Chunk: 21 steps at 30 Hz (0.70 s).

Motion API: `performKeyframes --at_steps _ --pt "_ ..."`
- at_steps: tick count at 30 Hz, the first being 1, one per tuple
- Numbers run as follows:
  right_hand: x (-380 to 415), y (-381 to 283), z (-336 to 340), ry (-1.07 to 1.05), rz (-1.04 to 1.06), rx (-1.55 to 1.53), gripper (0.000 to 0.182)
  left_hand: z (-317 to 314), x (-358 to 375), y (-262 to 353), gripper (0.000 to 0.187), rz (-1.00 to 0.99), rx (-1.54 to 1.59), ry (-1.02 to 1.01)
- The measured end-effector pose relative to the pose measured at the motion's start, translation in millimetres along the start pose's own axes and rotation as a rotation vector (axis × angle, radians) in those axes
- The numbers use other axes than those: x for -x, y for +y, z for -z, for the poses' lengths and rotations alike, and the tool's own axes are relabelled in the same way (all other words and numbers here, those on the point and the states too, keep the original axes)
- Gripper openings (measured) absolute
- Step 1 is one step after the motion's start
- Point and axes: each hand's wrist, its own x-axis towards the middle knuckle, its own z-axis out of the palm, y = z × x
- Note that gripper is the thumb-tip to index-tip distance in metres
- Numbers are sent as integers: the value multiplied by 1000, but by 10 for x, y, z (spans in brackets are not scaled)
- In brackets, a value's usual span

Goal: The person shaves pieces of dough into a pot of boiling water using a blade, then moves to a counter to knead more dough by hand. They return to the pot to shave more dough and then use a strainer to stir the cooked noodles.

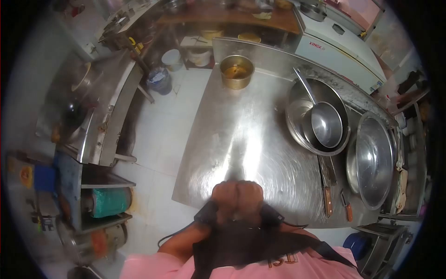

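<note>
Pink shirt (pixel 195 269) and dark apron straps (pixel 241 246) fill the bottom edge, closest to the lens. Just above them, left hand (pixel 226 197) and right hand (pixel 249 196) sit pressed against each other, knuckles up, at the near edge of the worktop (pixel 232 125). Fingers (pixel 241 188) curled inward and bunched together; whether they pinch anything cannot be told, since the palms face away and the frame is blurred. Dark bands (pixel 272 216) circle both wrists.

Worktop: bare steel sheet, brushed, with a bright glare streak running from the hands toward the far end. Surface directly ahead of the hands carries nothing.

Far end, centred: brass-coloured pot (pixel 236 70), upright, round, dull yellow interior.

Right side: wide steel basin (pixel 297 116) with a smaller steel pan (pixel 326 124) nested inside; a long handle (pixel 304 86) slants up-left from the pan. Just beside it, further right, a large steel bowl (pixel 371 160) stands tilted on its rim.

Between basin and near edge: cleaver (pixel 326 186) with wooden handle, blade pointing away; a smaller knife (pixel 346 207) lies near it, orange-brown handle.

Beyond the far right corner: white chest appliance (pixel 339 46). Left of the worktop: white tiled floor (pixel 158 139), then a steel stove unit (pixel 100 107) with a green cylinder (pixel 109 202) on the shelf below it.
</note>
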Motion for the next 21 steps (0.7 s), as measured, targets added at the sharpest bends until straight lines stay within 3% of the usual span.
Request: performKeyframes --at_steps 5,7,9,11,12,13,14,15,16,17,19,20,21 --pt "-544 25 58 -16 -16 -72 19 44 -309 -33 16 57 61 -19" --pt "-649 70 62 -64 -53 -105 19 73 -329 -108 16 -4 104 57" --pt "-673 145 -26 -23 -69 -94 21 184 -345 -135 23 -155 298 -8" --pt "-647 336 -243 68 -31 23 27 -261 -452 -466 23 -529 -193 133" --pt "-649 405 -307 52 -26 107 31 -324 -485 -489 20 -497 -198 113" --pt "-607 354 -103 -51 55 -21 30 -77 -399 -225 22 -163 6 -36" --pt "-637 422 -173 -65 -33 -123 35 13 -377 -159 28 -109 109 2" --pt "-605 528 -193 -56 60 -333 35 21 -448 -272 33 -264 283 -82" --pt "-442 269 67 -67 -19 -297 33 273 -264 -23 16 -144 155 -38" --pt "-307 138 129 -74 -22 -305 33 212 -137 47 16 -135 151 -44" --pt "57 -60 139 215 -27 -102 29 96 180 143 20 -400 -41 305" --pt "209 0 32 410 187 -51 25 -20 330 104 15 -490 -19 474" --pt "337 95 -9 325 209 0 24 -154 454 48 15 -495 -17 467"
